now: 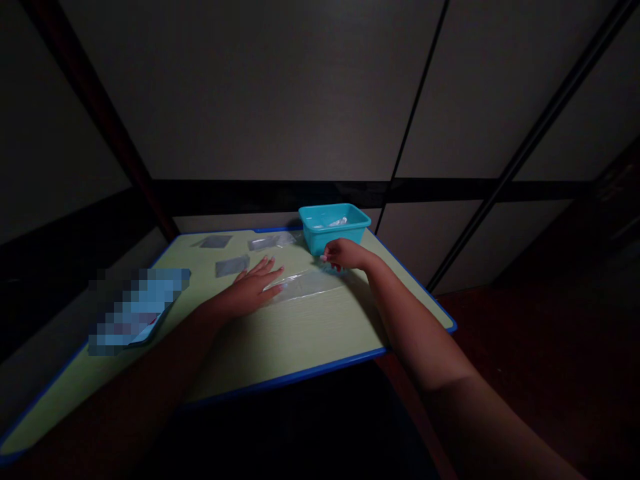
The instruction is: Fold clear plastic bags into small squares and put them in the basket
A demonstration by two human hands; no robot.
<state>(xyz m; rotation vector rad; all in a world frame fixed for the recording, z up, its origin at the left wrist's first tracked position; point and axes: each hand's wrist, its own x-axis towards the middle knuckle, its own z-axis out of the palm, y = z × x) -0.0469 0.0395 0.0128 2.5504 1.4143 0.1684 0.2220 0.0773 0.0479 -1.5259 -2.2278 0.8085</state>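
A long clear plastic bag [315, 284] lies flat across the middle of the table. My left hand [250, 288] rests with its fingers spread over the left end of the bag. At the bag's other end, my right hand [345, 253] is closed in a pinch on the crinkled plastic, just in front of the turquoise basket [335, 230]. A small red patch shows beneath the right fingers, but what it belongs to is too small to make out.
Whitish plastic [338, 222] lies inside the basket. Flat greyish packets, one [233, 266] beside my left hand, another [216, 241] and a third [273, 241] behind, lie on the blue-edged table [310, 340]. A blurred-out blue object [145, 307] sits left. Panelled doors [280, 100] stand behind.
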